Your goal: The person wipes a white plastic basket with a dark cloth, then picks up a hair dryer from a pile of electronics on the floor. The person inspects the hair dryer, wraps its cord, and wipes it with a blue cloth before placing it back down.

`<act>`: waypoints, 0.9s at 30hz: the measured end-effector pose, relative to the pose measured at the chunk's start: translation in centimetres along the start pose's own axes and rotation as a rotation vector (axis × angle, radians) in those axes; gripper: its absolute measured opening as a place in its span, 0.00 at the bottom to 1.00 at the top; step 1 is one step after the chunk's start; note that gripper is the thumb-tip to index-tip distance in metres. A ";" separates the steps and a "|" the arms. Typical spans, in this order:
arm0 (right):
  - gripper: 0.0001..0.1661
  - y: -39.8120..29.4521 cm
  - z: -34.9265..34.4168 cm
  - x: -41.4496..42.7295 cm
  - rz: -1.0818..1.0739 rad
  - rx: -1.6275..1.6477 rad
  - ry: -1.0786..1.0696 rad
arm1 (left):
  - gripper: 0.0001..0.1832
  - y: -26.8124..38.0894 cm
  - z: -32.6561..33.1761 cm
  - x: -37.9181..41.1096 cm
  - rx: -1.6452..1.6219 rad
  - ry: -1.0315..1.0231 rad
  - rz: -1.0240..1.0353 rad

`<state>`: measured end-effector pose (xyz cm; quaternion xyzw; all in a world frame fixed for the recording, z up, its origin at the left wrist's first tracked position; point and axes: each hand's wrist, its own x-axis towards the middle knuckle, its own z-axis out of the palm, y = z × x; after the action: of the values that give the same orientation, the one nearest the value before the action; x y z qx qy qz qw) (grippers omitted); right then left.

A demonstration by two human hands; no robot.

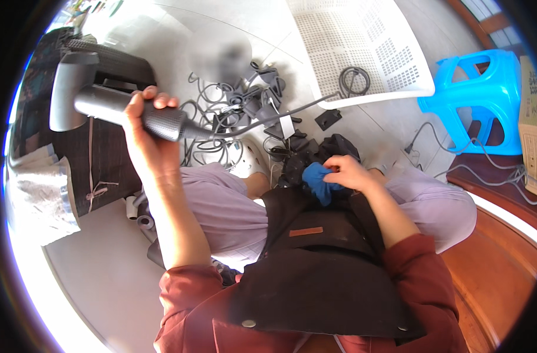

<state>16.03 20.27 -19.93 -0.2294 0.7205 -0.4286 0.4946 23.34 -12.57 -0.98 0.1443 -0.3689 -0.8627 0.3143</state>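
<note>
My left hand [147, 121] is wrapped around the handle of a grey hair dryer [103, 102], raised at the left with its wide head to the far left. From the handle's end a dark power cord [250, 125] runs to the right and lies coiled over the rim area of a white basket. In front of my apron, my right hand [348, 173] pinches a crumpled blue cloth [318, 181]. Below that cloth lies a bunched black bag or fabric [336, 148]. A tangled pile of cords and dark plastic parts [250, 97] covers the floor ahead.
The white perforated basket [374, 102] stands at the top right. Beside it are a blue plastic stool [489, 97], a cardboard box [533, 128] and a loose grey cable [493, 172]. A dark box-like piece [114, 163] with clear plastic bags [52, 194] stands left.
</note>
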 end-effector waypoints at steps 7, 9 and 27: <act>0.28 -14.2 -4.3 -4.6 -0.565 0.954 0.148 | 0.06 -1.6 1.3 -1.7 -0.020 -0.018 -0.021; 0.31 -16.1 -4.4 -2.9 -0.541 0.807 0.080 | 0.06 -2.2 2.4 -2.2 0.011 -0.037 -0.034; 0.22 -17.4 -8.6 -10.4 -0.386 -0.435 0.189 | 0.06 -1.3 3.4 6.5 -0.044 0.021 -0.047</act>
<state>10.86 22.32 1.38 -0.4218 0.7812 -0.3696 0.2742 16.20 -14.21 0.26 0.1549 -0.3430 -0.8762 0.3009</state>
